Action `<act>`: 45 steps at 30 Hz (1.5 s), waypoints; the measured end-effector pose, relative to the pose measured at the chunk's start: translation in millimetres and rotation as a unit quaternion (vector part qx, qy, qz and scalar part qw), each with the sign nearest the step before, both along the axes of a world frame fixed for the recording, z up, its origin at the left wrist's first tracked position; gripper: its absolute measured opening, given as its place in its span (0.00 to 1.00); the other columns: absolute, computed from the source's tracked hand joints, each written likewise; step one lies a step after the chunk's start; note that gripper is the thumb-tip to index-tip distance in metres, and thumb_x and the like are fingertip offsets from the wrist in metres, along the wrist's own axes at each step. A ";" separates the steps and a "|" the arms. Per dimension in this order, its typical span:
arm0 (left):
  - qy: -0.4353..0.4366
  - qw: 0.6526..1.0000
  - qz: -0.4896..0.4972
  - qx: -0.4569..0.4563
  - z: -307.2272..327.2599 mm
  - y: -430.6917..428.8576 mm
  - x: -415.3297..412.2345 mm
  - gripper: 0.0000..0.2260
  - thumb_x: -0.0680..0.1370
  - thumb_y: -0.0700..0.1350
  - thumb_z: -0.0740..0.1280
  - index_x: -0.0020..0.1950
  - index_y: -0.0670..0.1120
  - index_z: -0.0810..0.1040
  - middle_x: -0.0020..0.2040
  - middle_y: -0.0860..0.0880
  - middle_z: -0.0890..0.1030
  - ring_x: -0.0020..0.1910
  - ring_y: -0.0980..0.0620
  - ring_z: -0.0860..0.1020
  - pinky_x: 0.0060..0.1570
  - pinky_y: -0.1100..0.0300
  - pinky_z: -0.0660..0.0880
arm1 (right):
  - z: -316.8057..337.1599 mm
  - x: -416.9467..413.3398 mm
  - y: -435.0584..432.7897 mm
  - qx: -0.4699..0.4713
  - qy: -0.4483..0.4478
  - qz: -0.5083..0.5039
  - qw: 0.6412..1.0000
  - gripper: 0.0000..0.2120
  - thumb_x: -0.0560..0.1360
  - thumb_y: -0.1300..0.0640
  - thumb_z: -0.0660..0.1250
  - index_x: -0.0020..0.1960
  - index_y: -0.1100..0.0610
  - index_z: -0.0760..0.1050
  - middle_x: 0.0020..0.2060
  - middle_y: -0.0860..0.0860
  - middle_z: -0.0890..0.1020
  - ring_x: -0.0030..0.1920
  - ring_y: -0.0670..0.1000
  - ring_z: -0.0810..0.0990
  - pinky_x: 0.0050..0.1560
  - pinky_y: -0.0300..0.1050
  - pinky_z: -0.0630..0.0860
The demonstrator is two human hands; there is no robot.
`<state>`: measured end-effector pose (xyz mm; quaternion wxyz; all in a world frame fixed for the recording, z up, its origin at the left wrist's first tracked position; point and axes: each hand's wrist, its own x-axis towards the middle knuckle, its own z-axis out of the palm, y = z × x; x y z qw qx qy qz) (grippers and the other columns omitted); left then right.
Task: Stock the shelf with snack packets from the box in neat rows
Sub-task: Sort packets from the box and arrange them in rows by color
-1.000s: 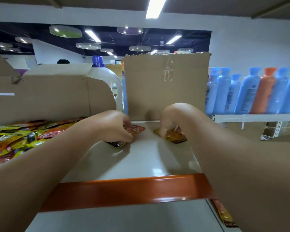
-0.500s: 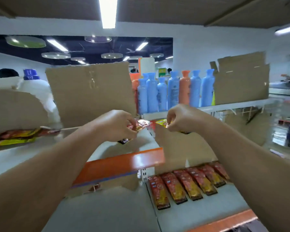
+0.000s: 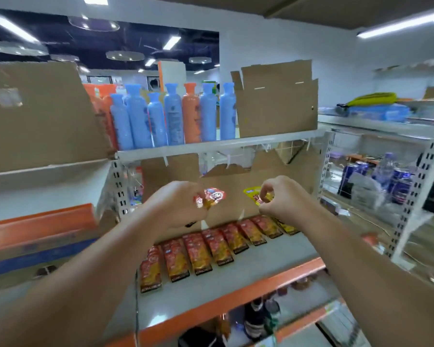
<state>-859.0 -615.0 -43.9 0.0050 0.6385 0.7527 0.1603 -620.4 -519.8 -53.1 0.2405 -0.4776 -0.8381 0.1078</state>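
Observation:
My left hand (image 3: 176, 204) pinches a red snack packet (image 3: 212, 197) and my right hand (image 3: 283, 199) pinches a yellow snack packet (image 3: 254, 195). Both are held in the air above the grey shelf (image 3: 261, 266) with the orange front edge. On that shelf lies a row of several red and gold snack packets (image 3: 211, 249), running from the front left to the back right. The box the packets came from is out of view.
Blue and orange bottles (image 3: 171, 116) stand on the shelf above, between cardboard sheets (image 3: 276, 101). Cardboard (image 3: 281, 171) lines the back of the shelf. Blue cans (image 3: 376, 179) sit in the bay to the right. A bottle (image 3: 256, 319) stands on the lower shelf.
Both hands carried their packets from the left shelf bay rightward, and the view swung with them. The row of packets now lies directly below the hands.

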 end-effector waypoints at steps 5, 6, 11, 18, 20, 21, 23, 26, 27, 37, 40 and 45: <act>-0.071 0.997 0.005 -0.005 -71.8 31.2 9.4 0.11 0.72 0.56 0.75 0.52 0.57 0.80 0.47 0.55 0.81 0.40 0.55 0.79 0.35 0.57 0.77 | -53.8 10.5 31.0 -0.018 -0.014 -0.007 1.000 0.05 0.71 0.55 0.71 0.47 0.52 0.79 0.50 0.51 0.74 0.38 0.52 0.78 0.43 0.48 0.78; -0.087 0.996 0.010 -0.007 -85.3 38.2 11.8 0.12 0.73 0.56 0.75 0.54 0.56 0.80 0.48 0.55 0.81 0.40 0.54 0.80 0.35 0.55 0.79 | -65.5 9.0 39.6 -0.017 -0.022 -0.010 1.000 0.05 0.71 0.55 0.71 0.46 0.52 0.79 0.50 0.51 0.74 0.39 0.52 0.77 0.48 0.49 0.77; -0.129 0.991 0.022 0.032 -147.0 75.9 22.4 0.11 0.75 0.53 0.73 0.55 0.52 0.82 0.45 0.54 0.82 0.40 0.58 0.78 0.39 0.66 0.76 | -123.5 -6.5 86.6 -0.021 -0.039 0.001 0.999 0.08 0.69 0.55 0.73 0.48 0.52 0.79 0.49 0.50 0.75 0.46 0.51 0.74 0.39 0.44 0.63; -0.166 0.981 0.053 0.079 -222.6 127.3 18.4 0.08 0.72 0.52 0.73 0.46 0.53 0.76 0.42 0.57 0.76 0.40 0.56 0.74 0.37 0.60 0.68 | -190.8 -20.9 139.1 -0.073 -0.012 0.041 0.996 0.08 0.65 0.52 0.70 0.43 0.50 0.76 0.47 0.49 0.74 0.48 0.52 0.74 0.44 0.46 0.71; -0.167 0.981 0.056 0.079 -238.8 136.3 20.8 0.10 0.72 0.54 0.73 0.51 0.54 0.78 0.45 0.58 0.76 0.43 0.55 0.75 0.40 0.57 0.73 | -204.1 -21.3 148.4 -0.080 -0.009 0.035 0.996 0.09 0.67 0.51 0.71 0.45 0.51 0.76 0.49 0.49 0.73 0.48 0.52 0.74 0.46 0.49 0.75; -0.174 0.980 0.059 0.083 -245.0 139.2 23.4 0.11 0.73 0.54 0.73 0.53 0.55 0.79 0.47 0.57 0.78 0.45 0.55 0.76 0.43 0.56 0.75 | -210.3 -21.0 152.7 -0.084 -0.005 0.037 0.996 0.09 0.67 0.50 0.71 0.45 0.52 0.76 0.48 0.49 0.73 0.47 0.51 0.73 0.47 0.49 0.75; -0.179 0.976 0.075 0.096 -254.3 143.8 30.2 0.15 0.72 0.53 0.74 0.57 0.53 0.80 0.53 0.56 0.79 0.49 0.55 0.76 0.48 0.54 0.77 | -222.0 -19.8 162.7 -0.092 -0.013 0.039 0.995 0.09 0.66 0.50 0.70 0.44 0.51 0.76 0.48 0.49 0.72 0.47 0.51 0.73 0.48 0.49 0.76; -0.154 0.976 0.104 0.115 -271.3 155.8 39.4 0.21 0.70 0.55 0.75 0.62 0.52 0.80 0.60 0.53 0.80 0.53 0.51 0.78 0.53 0.50 0.78 | -238.7 -16.5 183.8 -0.096 -0.022 0.041 0.994 0.09 0.64 0.51 0.69 0.43 0.51 0.76 0.47 0.48 0.70 0.45 0.53 0.73 0.45 0.50 0.76; -0.145 0.976 0.116 0.117 -276.9 160.5 42.8 0.23 0.69 0.55 0.75 0.63 0.52 0.81 0.62 0.52 0.80 0.55 0.50 0.79 0.54 0.50 0.78 | -242.8 -15.5 192.2 -0.095 -0.023 0.046 0.994 0.10 0.63 0.51 0.68 0.43 0.52 0.76 0.46 0.48 0.70 0.45 0.53 0.72 0.44 0.49 0.75; -0.075 0.941 0.319 0.085 -310.4 211.8 108.2 0.24 0.70 0.63 0.66 0.64 0.57 0.79 0.66 0.50 0.79 0.64 0.44 0.76 0.58 0.41 0.73 | -262.1 -2.3 285.4 -0.088 0.011 0.185 0.979 0.08 0.65 0.54 0.74 0.41 0.49 0.76 0.41 0.46 0.75 0.41 0.48 0.75 0.39 0.46 0.76; -0.037 0.933 0.352 0.059 -321.5 225.3 111.3 0.23 0.71 0.61 0.71 0.64 0.55 0.80 0.66 0.49 0.78 0.63 0.41 0.76 0.58 0.40 0.72 | -264.4 3.2 304.1 -0.082 0.024 0.221 0.971 0.12 0.65 0.53 0.76 0.44 0.50 0.76 0.43 0.47 0.75 0.43 0.49 0.75 0.40 0.45 0.73; -0.006 0.933 0.350 0.086 -327.9 231.4 113.6 0.20 0.73 0.62 0.66 0.60 0.53 0.81 0.60 0.49 0.81 0.55 0.43 0.79 0.55 0.45 0.70 | -269.8 10.7 319.4 -0.080 0.050 0.257 0.962 0.14 0.65 0.55 0.76 0.42 0.45 0.71 0.42 0.45 0.72 0.42 0.43 0.71 0.39 0.38 0.69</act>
